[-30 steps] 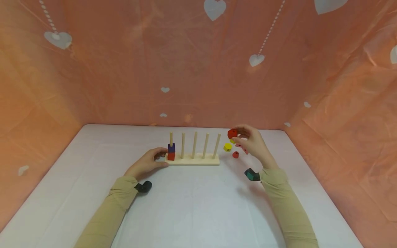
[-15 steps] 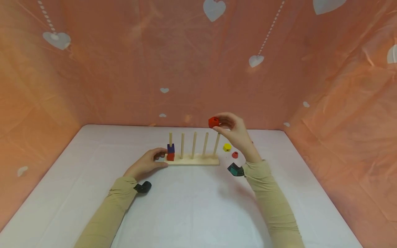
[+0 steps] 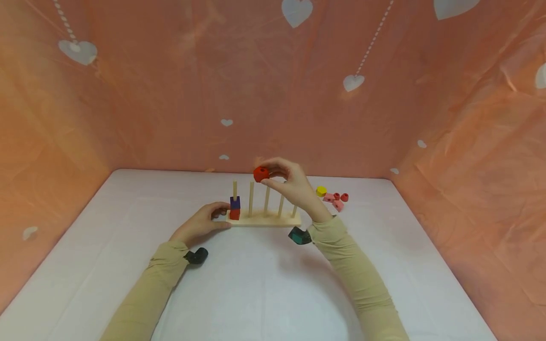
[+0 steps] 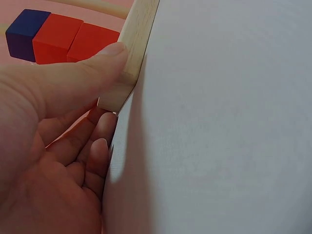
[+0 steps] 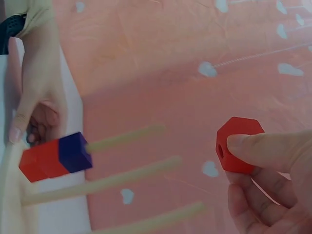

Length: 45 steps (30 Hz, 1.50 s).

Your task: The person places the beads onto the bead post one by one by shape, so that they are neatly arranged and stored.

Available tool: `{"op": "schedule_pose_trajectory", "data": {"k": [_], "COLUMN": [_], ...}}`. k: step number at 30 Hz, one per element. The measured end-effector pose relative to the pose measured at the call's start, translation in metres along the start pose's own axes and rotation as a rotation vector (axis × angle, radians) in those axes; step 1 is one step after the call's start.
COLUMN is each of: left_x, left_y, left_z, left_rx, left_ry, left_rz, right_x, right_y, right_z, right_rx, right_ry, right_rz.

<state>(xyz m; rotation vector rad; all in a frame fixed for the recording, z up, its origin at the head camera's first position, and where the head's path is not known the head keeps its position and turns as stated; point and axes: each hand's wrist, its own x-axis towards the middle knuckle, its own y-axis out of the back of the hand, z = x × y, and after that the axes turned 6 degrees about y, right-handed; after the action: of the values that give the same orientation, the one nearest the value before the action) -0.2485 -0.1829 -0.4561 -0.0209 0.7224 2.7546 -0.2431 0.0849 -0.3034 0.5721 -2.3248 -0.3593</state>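
Note:
My left hand (image 3: 201, 223) holds the left end of a wooden peg board (image 3: 266, 221), thumb on its front edge in the left wrist view. Several upright pegs stand on the board. On the leftmost peg, a dark blue cube (image 3: 235, 203) sits on top of two red cubes (image 4: 56, 39). My right hand (image 3: 294, 187) is raised over the board and pinches a red faceted bead (image 5: 245, 126) between thumb and fingers. This bead is above the pegs, near the second and third from the left, and apart from them. The hand partly hides the pegs on the right.
Right of the board lie a yellow bead (image 3: 321, 191), two pink blocks (image 3: 338, 206) and two small red beads (image 3: 344, 197). The white table (image 3: 264, 284) meets a pink curtain (image 3: 183, 109) with hearts behind.
My right hand has carried the red bead leftward from above the loose pieces to over the pegs. The left hand stays on the board's end.

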Motion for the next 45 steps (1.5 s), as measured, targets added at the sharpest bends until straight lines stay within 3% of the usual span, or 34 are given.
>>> {"op": "schedule_pose_trajectory", "data": {"k": [14, 23, 31, 38, 45], "left_x": [0.001, 0.003, 0.001, 0.002, 0.001], "left_y": [0.0, 0.0, 0.001, 0.0, 0.002], "left_z": [0.001, 0.002, 0.0, -0.001, 0.0], "left_rx": [0.025, 0.036, -0.002, -0.021, -0.016], "left_ry": [0.013, 0.023, 0.022, 0.022, 0.014], "left_rz": [0.004, 0.016, 0.028, 0.019, 0.019], "right_x": [0.006, 0.011, 0.003, -0.004, -0.013], "right_y": [-0.023, -0.024, -0.03, -0.035, -0.044], "right_z": [0.009, 0.045, 0.051, 0.054, 0.063], "right_rx": [-0.039, -0.063, -0.141, -0.205, -0.195], "right_ry": [-0.018, -0.057, -0.083, -0.041, -0.032], "right_rz": [-0.015, -0.003, -0.002, 0.036, 0.06]}}
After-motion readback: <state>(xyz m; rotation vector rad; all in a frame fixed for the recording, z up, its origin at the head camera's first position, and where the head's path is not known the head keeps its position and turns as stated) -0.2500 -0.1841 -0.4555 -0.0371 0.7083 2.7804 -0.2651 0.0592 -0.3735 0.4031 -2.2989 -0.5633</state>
